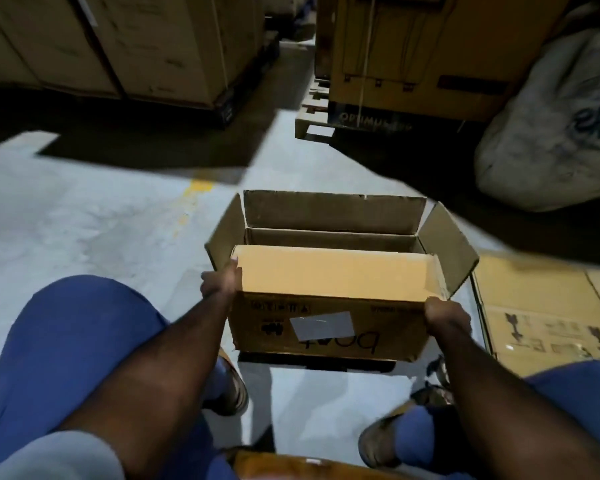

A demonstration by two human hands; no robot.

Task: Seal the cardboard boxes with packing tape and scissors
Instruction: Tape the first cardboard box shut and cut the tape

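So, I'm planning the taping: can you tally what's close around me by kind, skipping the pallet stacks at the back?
Open cardboard box: 1
Flattened carton: 1
White sack: 1
Total: 3

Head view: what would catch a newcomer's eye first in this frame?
The open cardboard box at centre, its far and side flaps standing up, gripped at its near corners by the left hand and the right hand. Behind it, large cartons stand in shadow, and a big white sack slumps at the far right.
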